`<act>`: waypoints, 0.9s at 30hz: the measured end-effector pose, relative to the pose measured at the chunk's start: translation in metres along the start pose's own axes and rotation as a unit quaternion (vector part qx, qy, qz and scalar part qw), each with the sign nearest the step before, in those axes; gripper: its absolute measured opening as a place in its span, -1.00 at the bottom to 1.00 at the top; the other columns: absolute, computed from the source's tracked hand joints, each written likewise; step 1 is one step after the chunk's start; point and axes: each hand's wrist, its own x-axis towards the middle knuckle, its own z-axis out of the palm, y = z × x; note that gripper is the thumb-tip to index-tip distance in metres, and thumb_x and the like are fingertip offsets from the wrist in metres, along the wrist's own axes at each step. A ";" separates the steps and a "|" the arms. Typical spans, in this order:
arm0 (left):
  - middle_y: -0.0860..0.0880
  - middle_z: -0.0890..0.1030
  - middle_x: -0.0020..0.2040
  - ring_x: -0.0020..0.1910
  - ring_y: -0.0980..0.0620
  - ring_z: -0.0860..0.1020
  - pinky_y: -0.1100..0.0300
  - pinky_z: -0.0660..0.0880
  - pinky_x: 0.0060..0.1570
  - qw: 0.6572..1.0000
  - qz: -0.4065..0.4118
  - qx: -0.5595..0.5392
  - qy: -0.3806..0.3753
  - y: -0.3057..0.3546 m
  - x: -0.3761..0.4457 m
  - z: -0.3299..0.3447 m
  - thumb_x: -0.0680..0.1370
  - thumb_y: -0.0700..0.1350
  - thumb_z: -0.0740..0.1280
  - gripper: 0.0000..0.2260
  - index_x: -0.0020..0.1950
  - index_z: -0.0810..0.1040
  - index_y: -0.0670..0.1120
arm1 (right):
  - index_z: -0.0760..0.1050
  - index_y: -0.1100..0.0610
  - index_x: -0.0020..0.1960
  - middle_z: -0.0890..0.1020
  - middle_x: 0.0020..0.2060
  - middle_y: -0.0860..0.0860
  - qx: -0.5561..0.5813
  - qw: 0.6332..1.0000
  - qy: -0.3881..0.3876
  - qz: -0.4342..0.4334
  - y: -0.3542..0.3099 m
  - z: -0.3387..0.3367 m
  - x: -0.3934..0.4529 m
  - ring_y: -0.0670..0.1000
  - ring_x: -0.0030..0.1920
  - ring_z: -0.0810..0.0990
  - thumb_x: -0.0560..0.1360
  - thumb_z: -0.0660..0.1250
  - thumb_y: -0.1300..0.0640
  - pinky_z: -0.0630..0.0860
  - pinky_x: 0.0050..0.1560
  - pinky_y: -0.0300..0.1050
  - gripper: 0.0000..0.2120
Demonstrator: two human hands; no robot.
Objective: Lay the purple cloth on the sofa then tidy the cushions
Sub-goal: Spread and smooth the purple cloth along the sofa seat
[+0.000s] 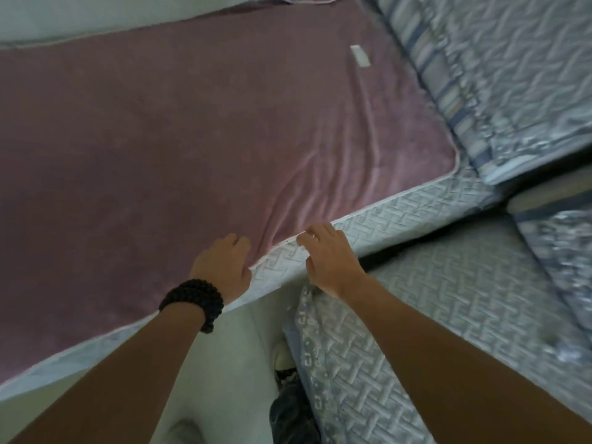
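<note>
Hands at the near edge of a spread cloth.
Purple cloth [208, 123] lies flat over the quilted sofa [394, 216] seat, reaching away from both hands, with a few creases fanning out just beyond the fingers and a white label [360, 56] near its far corner. Left hand [224, 267], a dark bead bracelet [195, 301] at its wrist, rests on the cloth's near hem with fingers curled over the fabric; whether it pinches the hem cannot be told. Right hand [330, 257] sits just beside it, fingers bent onto the bare quilted border where the hem ends; its hold is likewise unclear. Grey patterned cushions [499, 84] stand past the cloth's end, well beyond the right hand.
</note>
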 end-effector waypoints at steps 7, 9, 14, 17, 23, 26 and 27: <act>-0.04 0.46 0.05 0.00 -0.08 0.47 0.07 0.45 -0.15 0.996 0.045 0.062 0.043 0.095 0.089 0.015 0.45 -0.08 0.32 -0.72 0.14 0.40 -0.07 | 0.50 0.19 0.19 0.51 0.18 0.15 -0.032 0.999 0.017 0.028 0.101 -0.029 0.018 0.17 0.15 0.47 0.40 0.34 0.29 0.41 0.11 0.03 -0.65; -0.05 0.45 0.06 0.02 -0.09 0.46 0.04 0.45 -0.11 0.994 0.023 0.102 0.043 0.105 0.111 0.027 0.43 -0.04 0.34 -0.68 0.14 0.38 -0.06 | 0.47 0.16 0.24 0.48 0.20 0.13 -0.048 0.999 0.006 0.015 0.117 -0.022 0.036 0.16 0.17 0.45 0.40 0.36 0.28 0.39 0.18 0.03 -0.59; -0.09 0.47 -0.03 -0.12 -0.12 0.46 0.00 0.47 -0.23 0.985 0.038 0.155 0.061 0.110 0.123 0.046 0.32 -0.03 0.41 -0.60 0.06 0.35 -0.08 | 0.37 0.05 0.32 0.44 0.21 0.10 -0.087 0.996 -0.013 -0.003 0.125 -0.004 0.061 0.15 0.18 0.40 0.41 0.41 0.20 0.38 0.22 0.03 -0.50; -0.11 0.44 0.00 -0.12 -0.14 0.42 -0.01 0.44 -0.24 0.983 0.046 0.174 0.039 0.114 0.117 0.053 0.27 -0.02 0.45 -0.53 0.07 0.33 -0.07 | 0.39 0.08 0.28 0.47 0.13 0.09 -0.090 0.996 -0.012 -0.013 0.131 0.001 0.062 0.14 0.13 0.42 0.38 0.45 0.22 0.42 0.16 0.05 -0.50; -0.04 0.49 -0.13 -0.22 -0.05 0.49 0.13 0.43 -0.41 0.991 0.025 0.127 0.020 0.123 0.125 0.055 0.39 -0.14 0.39 -0.78 -0.04 0.41 -0.07 | 0.44 0.13 0.23 0.52 0.10 0.08 -0.074 0.996 -0.033 -0.029 0.148 -0.004 0.064 0.13 0.12 0.45 0.45 0.34 0.29 0.39 0.15 0.02 -0.64; -0.02 0.49 -0.13 -0.17 -0.03 0.52 0.13 0.44 -0.34 0.992 0.069 0.095 -0.045 0.133 0.123 0.061 0.42 -0.12 0.34 -0.84 -0.04 0.45 -0.07 | 0.46 0.15 0.19 0.54 0.07 0.09 -0.044 0.997 -0.057 -0.033 0.159 -0.006 0.056 0.13 0.09 0.46 0.41 0.34 0.31 0.39 0.09 0.01 -0.65; -0.02 0.48 -0.13 -0.14 -0.04 0.53 0.12 0.45 -0.30 0.991 0.072 0.095 -0.059 0.135 0.123 0.062 0.43 -0.12 0.31 -0.87 -0.04 0.45 -0.06 | 0.46 0.15 0.18 0.53 0.05 0.08 -0.028 0.997 -0.065 -0.036 0.161 -0.008 0.055 0.12 0.08 0.46 0.37 0.37 0.30 0.42 0.08 0.00 -0.62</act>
